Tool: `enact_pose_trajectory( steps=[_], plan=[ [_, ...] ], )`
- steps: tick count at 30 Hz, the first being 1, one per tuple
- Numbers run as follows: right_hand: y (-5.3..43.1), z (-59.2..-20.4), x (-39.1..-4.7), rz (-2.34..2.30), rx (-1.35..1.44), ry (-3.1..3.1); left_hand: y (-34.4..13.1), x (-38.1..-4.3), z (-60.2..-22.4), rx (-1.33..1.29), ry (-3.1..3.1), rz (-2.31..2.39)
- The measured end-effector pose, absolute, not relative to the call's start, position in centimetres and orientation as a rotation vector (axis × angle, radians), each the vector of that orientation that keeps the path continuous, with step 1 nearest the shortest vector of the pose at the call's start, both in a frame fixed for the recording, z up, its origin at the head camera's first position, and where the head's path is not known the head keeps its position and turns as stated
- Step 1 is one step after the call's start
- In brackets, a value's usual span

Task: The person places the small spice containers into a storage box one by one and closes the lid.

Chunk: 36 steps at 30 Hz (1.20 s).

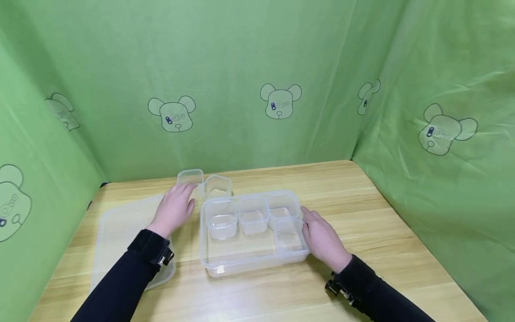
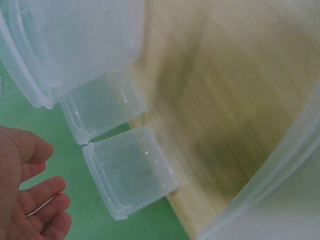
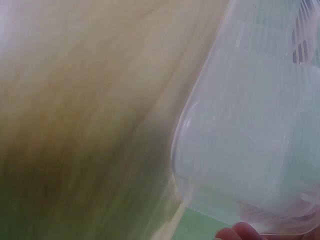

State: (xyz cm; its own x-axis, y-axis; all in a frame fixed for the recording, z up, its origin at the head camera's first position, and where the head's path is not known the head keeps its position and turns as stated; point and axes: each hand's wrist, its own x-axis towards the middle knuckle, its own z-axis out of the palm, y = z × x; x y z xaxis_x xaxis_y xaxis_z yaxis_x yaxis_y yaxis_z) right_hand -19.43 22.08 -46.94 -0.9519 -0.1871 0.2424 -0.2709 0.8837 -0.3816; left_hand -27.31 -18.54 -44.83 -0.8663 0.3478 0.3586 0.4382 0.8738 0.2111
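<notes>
My left hand [image 1: 174, 210] reaches over the back left, its fingers loosely bent and holding nothing. Close by its fingertips are two small clear plastic boxes, a left one [image 1: 190, 177] and a right one [image 1: 217, 184], side by side. In the left wrist view, a gap separates the fingers [image 2: 47, 197] from the nearest small box [image 2: 131, 172]. My right hand [image 1: 323, 239] grips the right rim of a large clear plastic container [image 1: 241, 264]. Inside it, several small open boxes [image 1: 252, 217] stand along the back and right side. Pink fingertips [image 3: 242, 231] show beside the plastic in the right wrist view.
A large flat translucent lid [image 1: 124, 232] lies on the wooden table [image 1: 241, 297] at left, partly under my left forearm. Green curtains [image 1: 229, 67] with bear-head prints enclose the table's back and sides. Both wrists carry black straps with small cameras.
</notes>
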Motion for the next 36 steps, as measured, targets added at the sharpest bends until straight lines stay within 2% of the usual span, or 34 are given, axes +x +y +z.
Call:
enact_pose_trajectory(
  steps=[20,36],
  plan=[
    [22.1,-47.1,-19.5,0.629,0.345,-2.852,-18.1,-30.9,-46.2,-0.526,-2.845,-0.326],
    [22.0,-47.0,-19.3,0.63,0.344,-2.847,-18.0,-31.6,-47.3,-0.492,-2.873,-0.297]
  ],
)
